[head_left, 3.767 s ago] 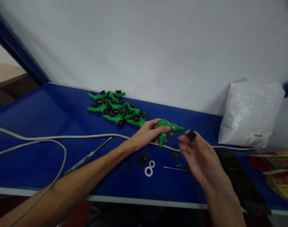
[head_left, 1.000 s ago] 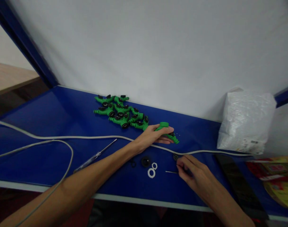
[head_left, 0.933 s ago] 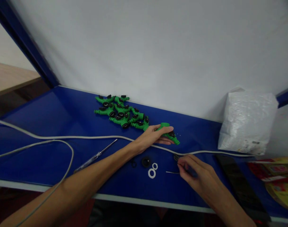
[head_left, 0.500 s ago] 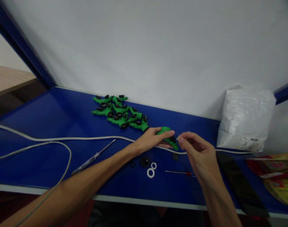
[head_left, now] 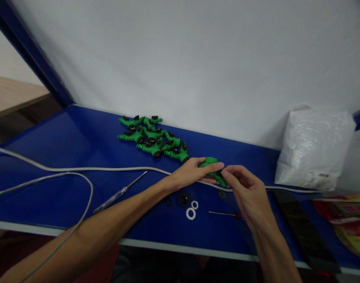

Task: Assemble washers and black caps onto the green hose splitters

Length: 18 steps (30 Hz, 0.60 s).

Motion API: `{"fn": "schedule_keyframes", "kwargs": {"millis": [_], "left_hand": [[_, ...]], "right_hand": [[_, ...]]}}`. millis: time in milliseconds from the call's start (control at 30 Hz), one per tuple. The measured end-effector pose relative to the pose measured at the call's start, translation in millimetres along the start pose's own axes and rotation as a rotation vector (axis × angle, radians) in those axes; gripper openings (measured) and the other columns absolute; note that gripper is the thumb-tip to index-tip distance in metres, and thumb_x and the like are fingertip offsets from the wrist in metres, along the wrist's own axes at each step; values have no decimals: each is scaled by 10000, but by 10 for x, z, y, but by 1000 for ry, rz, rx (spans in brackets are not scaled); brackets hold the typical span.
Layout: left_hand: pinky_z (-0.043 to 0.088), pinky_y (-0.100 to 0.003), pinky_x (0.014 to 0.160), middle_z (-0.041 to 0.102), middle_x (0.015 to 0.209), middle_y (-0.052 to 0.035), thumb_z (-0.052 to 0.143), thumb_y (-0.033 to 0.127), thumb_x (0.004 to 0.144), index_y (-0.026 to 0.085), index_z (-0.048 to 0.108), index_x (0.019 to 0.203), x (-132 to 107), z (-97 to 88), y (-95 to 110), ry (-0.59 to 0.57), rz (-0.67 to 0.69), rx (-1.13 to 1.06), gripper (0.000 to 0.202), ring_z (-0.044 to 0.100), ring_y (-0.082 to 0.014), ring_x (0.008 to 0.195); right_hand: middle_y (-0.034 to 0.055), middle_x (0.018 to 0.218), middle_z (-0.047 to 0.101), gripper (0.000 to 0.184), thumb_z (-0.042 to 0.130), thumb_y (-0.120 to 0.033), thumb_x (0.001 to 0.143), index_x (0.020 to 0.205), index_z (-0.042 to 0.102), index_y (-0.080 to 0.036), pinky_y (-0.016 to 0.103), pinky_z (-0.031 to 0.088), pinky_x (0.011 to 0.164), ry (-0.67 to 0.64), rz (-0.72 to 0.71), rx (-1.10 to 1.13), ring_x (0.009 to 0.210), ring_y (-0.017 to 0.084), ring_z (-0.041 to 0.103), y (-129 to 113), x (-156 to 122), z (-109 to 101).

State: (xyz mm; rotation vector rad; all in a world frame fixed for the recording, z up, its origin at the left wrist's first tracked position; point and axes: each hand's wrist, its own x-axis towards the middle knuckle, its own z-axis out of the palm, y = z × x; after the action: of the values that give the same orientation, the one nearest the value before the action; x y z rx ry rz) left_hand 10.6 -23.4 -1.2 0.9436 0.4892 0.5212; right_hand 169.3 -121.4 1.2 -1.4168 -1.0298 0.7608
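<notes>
My left hand [head_left: 191, 173] grips a green plastic hose fitting [head_left: 211, 165] and holds it down on the blue table [head_left: 64, 149]. My right hand [head_left: 244, 188] is right beside it, fingertips pinched together against the fitting's right end; whatever tiny piece they hold is hidden. In front of the hands lie two white rings [head_left: 192, 210], a black round part [head_left: 183, 199], a small black ring [head_left: 168, 203] and a small dark toothed part [head_left: 221, 194]. A small red-handled screwdriver [head_left: 225, 214] lies just left of my right wrist.
A pile of several green fittings with black parts [head_left: 152, 137] sits by the white wall. A grey cable [head_left: 79, 173] runs across the table. A clear-handled screwdriver [head_left: 119, 192] lies left of my arm. A white plastic bag [head_left: 314, 147], a dark flat object [head_left: 303, 228] and colourful packaging [head_left: 345, 212] are at the right.
My right hand left the red-handled screwdriver near the table's front and rose to the green fitting, pinching at its right end. My left hand kept holding the fitting on the table.
</notes>
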Motion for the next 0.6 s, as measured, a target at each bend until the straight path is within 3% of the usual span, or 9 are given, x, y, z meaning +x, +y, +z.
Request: {"fn": "schedule_keyframes", "kwargs": {"millis": [167,267,433,600], "left_hand": [[556,-332,1012,738,951,-62,950,351,655,100,716,941,-44,22,58,-18,-26,-19,446,724,-158,880],[561,-326,1016,741,963,-59,921,253,703,95,717,1013,-33,23,63,6,-48,-45,403,735,-142,853],[588,-326,988,757,997,-88,856,158,777,74,692,1084,-15,39,83,65,-55,-57,358,759,-149,817],[609,-320,939,759,994,-95,856,141,773,66,698,1032,4,37,79,104,-45,-24,312,748,-139,796]], "right_hand": [[-17,849,695,257,886,-441,788,903,751,-255,240,494,746,-32,-28,-15,815,142,622,-17,28,-8],[-4,899,718,262,880,-432,793,946,752,-262,251,522,773,-40,-37,-57,855,159,657,-93,-25,-98],[31,977,742,169,721,-431,938,999,749,-275,300,571,776,-65,-199,-552,862,192,704,-105,-357,-553],[95,1129,715,313,611,-499,1006,1184,754,-283,408,610,880,-187,-456,-1000,1012,265,728,179,-648,-977]]}}
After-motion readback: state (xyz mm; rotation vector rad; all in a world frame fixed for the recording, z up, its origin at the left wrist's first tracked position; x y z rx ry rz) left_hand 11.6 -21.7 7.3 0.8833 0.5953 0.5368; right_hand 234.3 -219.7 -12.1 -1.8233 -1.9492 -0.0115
